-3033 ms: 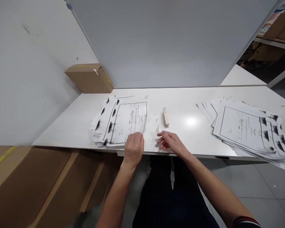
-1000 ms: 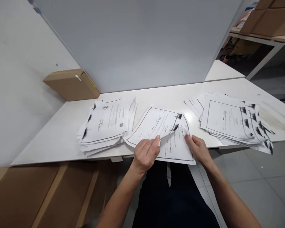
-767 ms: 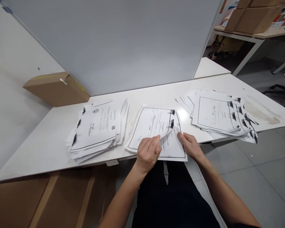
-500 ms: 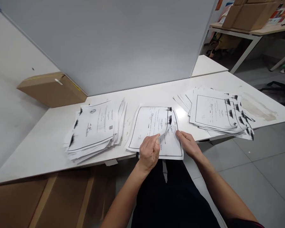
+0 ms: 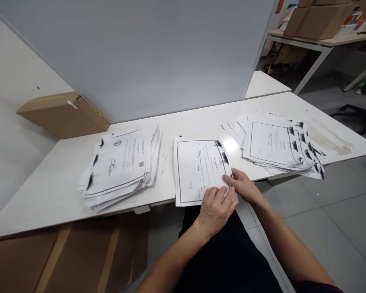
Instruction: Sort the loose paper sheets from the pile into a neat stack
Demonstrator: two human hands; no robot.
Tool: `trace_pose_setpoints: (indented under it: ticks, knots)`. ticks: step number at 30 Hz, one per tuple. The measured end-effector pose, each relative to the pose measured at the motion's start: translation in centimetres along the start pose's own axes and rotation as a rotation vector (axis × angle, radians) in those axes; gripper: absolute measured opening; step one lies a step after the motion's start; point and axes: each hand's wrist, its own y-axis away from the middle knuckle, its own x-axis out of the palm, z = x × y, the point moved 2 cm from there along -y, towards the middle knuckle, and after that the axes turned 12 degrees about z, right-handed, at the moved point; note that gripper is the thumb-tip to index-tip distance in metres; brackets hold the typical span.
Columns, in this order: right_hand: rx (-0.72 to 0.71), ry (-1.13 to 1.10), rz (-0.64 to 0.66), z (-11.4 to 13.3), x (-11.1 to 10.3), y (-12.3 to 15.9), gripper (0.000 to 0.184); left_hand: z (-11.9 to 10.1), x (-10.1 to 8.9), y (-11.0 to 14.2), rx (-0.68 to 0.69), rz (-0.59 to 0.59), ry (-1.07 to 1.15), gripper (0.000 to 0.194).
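At the desk's (image 5: 198, 123) near edge, sheets (image 5: 193, 171) lie left of the right hand (image 5: 245, 188), whose fingers clamp their right side, while the left hand's (image 5: 214, 206) slightly parted fingers touch their near-right corner.

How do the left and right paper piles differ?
The left pile has black smudges along its left edge; the right pile has them toward its right end. The left pile's top sheet shows a round emblem; the right pile's shows none. Both are uneven stacks of printed white sheets.
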Motion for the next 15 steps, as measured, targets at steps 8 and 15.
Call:
trace_pose_setpoints:
  ticks: [8,15]
  knots:
    - [0.106,0.161,-0.065,-2.5,-3.2,3.3,0.026,9.8,-3.2,3.9,-0.918,0.009,0.515,0.043]
    - [0.079,0.055,0.061,-3.8,-3.1,6.6,0.026,10.5,-1.5,3.0,-1.035,-0.068,1.31,0.074]
